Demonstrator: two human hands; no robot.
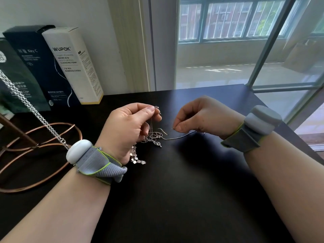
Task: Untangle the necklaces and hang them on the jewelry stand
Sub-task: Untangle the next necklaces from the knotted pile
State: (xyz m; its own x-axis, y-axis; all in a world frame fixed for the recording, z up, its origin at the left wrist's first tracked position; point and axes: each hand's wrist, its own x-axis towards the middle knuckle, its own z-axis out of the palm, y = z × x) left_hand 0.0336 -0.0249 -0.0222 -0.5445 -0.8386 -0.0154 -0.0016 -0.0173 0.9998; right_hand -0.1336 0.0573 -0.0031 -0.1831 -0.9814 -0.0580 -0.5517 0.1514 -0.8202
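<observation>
Nearby: copper-wire jewelry stand (43,149) left of the left hand (129,127); chunky silver chain (35,111) slants down to that wrist; cartons (73,64) behind.
Room: smooth black tabletop (175,190) stretches toward the person; its edge runs just beyond the right hand (198,116).
Necklaces: fine silver tangle (154,137) on the tabletop between the hands.
Hands: apart; left pinches a lifted strand, right a thin strand's end.

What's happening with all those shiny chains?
A person is untangling necklaces over a black table. The left hand pinches a thin chain, lifting it from the tangle. The right hand pinches the end of a silver strand leading out of that tangle. A thick silver chain hangs at the left by the copper stand.
</observation>
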